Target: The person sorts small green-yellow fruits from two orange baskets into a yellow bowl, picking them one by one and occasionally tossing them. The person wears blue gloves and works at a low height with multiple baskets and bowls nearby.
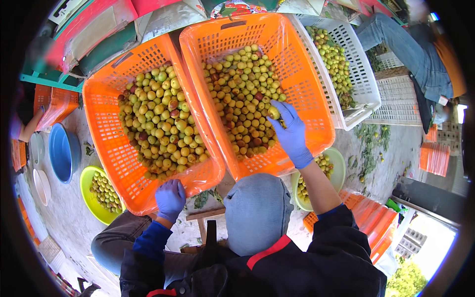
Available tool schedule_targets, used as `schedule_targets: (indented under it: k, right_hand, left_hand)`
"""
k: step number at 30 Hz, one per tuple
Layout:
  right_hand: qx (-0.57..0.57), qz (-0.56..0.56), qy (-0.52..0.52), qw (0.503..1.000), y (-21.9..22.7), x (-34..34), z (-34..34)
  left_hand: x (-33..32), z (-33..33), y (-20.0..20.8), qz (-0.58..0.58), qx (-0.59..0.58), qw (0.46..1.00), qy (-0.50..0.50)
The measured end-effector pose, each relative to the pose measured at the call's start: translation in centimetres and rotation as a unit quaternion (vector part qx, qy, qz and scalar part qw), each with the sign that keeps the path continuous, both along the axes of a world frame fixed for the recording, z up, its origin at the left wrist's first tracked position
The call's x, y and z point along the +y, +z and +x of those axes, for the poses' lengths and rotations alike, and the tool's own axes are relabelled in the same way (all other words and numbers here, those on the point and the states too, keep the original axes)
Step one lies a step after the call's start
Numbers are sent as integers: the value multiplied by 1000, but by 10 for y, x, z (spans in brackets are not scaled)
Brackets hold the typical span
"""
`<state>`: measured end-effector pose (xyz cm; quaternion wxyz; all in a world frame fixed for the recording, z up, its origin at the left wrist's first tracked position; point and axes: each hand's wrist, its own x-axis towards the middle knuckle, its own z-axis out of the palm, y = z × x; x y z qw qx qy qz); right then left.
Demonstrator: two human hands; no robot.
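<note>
My right hand (292,131), in a blue-purple glove, reaches into the right orange basket (297,59). Its thumb and fingers pinch one round yellow-green fruit (273,113) above the pile. My left hand (170,200), gloved alike, is curled at the near edge of the left orange basket (106,114); whatever its fingers may hold is hidden. Both baskets are lined with clear plastic. Small yellow-green fruits, some with reddish-brown patches, fill the left pile (163,119) and the right pile (242,94).
A white basket (366,84) with more fruit stands to the right. Bowls of fruit, one lime-green (89,203) and one pale green (339,163), flank me on the floor. A blue basin (64,153) lies left. Leaves (368,148) litter the floor. Another person's jeans (410,59) show upper right.
</note>
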<state>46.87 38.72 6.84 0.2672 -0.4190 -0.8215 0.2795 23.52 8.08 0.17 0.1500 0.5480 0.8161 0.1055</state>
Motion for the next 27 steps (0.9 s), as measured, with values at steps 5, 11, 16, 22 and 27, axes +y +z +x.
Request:
schedule_targets:
  k: [5, 11, 16, 22, 27]
  right_hand:
    - [-14, 22, 7, 1000, -4, 0, 5]
    - [257, -362, -95, 891, -38, 7, 7]
    - [355, -526, -106, 765, -30, 9, -1]
    - [24, -266, 186, 946, 101, -34, -62]
    - [-66, -96, 356, 927, 170, -132, -94]
  left_hand:
    - [2, 1, 0, 1, -1, 1000, -2]
    - [-1, 1, 2, 3, 12, 1000, -2]
    - [2, 2, 3, 14, 9, 1000, 8]
    - [1, 6, 20, 113, -150, 973, 130]
    - [32, 33, 126, 117, -853, 410, 300]
